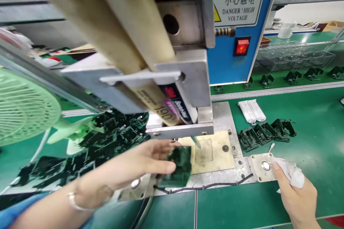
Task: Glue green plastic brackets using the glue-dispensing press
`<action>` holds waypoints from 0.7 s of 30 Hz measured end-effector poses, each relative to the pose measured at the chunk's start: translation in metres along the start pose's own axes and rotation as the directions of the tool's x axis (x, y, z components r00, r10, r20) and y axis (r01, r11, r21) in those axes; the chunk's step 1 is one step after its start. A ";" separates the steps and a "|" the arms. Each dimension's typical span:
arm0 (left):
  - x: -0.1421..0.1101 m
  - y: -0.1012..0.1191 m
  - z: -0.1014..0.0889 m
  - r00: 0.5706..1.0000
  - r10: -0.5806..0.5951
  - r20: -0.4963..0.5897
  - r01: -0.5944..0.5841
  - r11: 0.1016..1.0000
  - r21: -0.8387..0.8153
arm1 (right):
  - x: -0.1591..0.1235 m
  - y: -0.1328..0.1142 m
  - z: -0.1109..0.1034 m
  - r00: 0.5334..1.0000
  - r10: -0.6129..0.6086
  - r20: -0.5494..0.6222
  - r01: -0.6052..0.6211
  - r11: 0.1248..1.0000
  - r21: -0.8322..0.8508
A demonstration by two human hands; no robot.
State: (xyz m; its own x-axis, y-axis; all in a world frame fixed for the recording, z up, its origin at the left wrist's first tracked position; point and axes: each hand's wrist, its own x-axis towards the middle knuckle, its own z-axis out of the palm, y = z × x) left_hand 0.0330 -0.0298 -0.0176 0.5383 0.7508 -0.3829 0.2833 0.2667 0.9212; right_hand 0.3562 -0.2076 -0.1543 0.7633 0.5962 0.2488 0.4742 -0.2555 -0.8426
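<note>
My left hand point(154, 161) grips a dark plastic part point(179, 166) between thumb and fingers, just in front of the cream-coloured plate point(227, 159) of the press fixture. My right hand point(298, 196) is closed around a crumpled white cloth point(291, 173), beside the round metal button point(266, 165) on the fixture's right end. A cotton swab point(271, 147) sticks up near its fingertips; whether the hand holds it I cannot tell. Above the plate hangs the machine's dispensing head with two tubes point(178, 109) and a greenish nozzle point(196, 142).
Several dark plastic parts point(264, 134) stand in a row at the right, by two white packets point(252, 111). A heap of similar parts point(115, 139) and a green fan point(25, 109) are at the left. More parts point(292, 77) line the belt behind. A black cable point(204, 187) crosses the fixture's front.
</note>
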 end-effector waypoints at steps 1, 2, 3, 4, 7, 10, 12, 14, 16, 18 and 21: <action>0.000 -0.008 0.009 0.993 -0.091 0.071 0.095 0.994 -0.049 | 0.001 0.002 0.000 1.000 -0.006 -0.011 0.006 1.000 0.006; 0.003 -0.015 0.018 0.979 -0.157 0.127 0.169 0.981 -0.090 | 0.002 0.004 0.000 1.000 -0.014 -0.018 0.014 1.000 0.012; 0.007 -0.020 0.026 0.972 -0.183 0.149 0.202 0.972 -0.121 | 0.003 0.006 0.000 1.000 -0.027 -0.014 0.027 0.999 0.017; 0.012 -0.023 0.033 0.975 -0.174 0.135 0.192 0.971 -0.141 | 0.005 0.009 -0.001 0.999 -0.043 -0.008 0.043 0.999 0.022; 0.029 -0.025 0.042 0.987 -0.102 0.127 0.120 0.982 -0.144 | 0.011 0.018 -0.002 0.998 -0.067 0.009 0.067 0.997 0.023; 0.043 -0.030 0.041 0.995 -0.007 0.104 0.013 0.998 -0.058 | 0.014 0.024 -0.001 0.999 -0.048 0.020 0.047 0.998 0.037; 0.048 -0.037 0.041 0.997 0.075 0.025 -0.076 0.996 0.045 | 0.014 0.027 -0.001 0.999 -0.028 0.031 0.027 0.999 0.045; 0.049 -0.044 0.042 0.984 0.175 -0.035 -0.168 0.974 0.151 | 0.013 0.028 -0.001 0.999 -0.003 0.037 0.002 0.999 0.049; 0.045 -0.047 0.041 0.972 0.234 -0.016 -0.222 0.940 0.259 | 0.013 0.028 -0.002 0.999 0.035 0.041 -0.037 0.998 0.057; 0.036 -0.046 0.033 0.966 0.259 -0.009 -0.234 0.887 0.398 | 0.014 0.023 -0.003 0.993 0.110 0.047 -0.112 0.992 0.059; 0.011 -0.045 0.005 0.907 0.357 -0.224 -0.160 0.783 0.601 | 0.016 0.006 -0.004 0.956 0.282 0.081 -0.286 0.957 0.039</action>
State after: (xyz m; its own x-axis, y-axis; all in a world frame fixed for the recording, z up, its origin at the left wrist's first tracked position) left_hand 0.0300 -0.0373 -0.0639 0.4117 0.9113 -0.0030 0.6124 -0.2742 0.7414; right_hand 0.3732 -0.2024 -0.1539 0.8278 0.5597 -0.0388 0.2187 -0.3855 -0.8964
